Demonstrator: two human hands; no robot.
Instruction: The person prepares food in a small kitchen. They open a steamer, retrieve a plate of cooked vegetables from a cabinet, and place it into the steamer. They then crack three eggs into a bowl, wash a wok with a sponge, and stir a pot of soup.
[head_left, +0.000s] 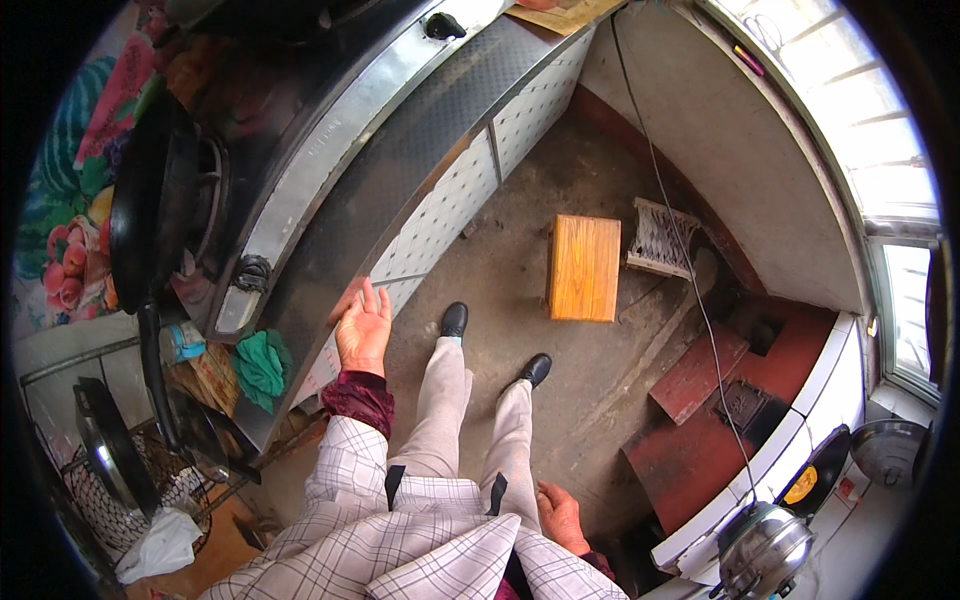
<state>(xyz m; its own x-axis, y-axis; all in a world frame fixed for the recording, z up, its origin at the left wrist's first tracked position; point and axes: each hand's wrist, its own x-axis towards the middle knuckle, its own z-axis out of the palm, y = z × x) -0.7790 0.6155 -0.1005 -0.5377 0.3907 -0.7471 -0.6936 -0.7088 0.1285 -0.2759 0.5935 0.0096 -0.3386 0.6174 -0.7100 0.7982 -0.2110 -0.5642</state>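
My left hand is held palm up beside the edge of the dark metal counter, fingers apart, with nothing in it. Low by my right thigh hangs my right hand, its fingers loosely curled; whether it holds anything is hidden. On the counter near my left hand lies a crumpled green cloth. A gas stove with black knobs stands on the counter, and a black frying pan is on it at the far left. A wooden stool with a rectangular top stands on the floor ahead.
Beyond the wooden stool is a woven-top folding stool. A red stove platform with white-tiled edging fills the right side, with a metal kettle at lower right. A dark cable crosses the view. A wire basket is at lower left.
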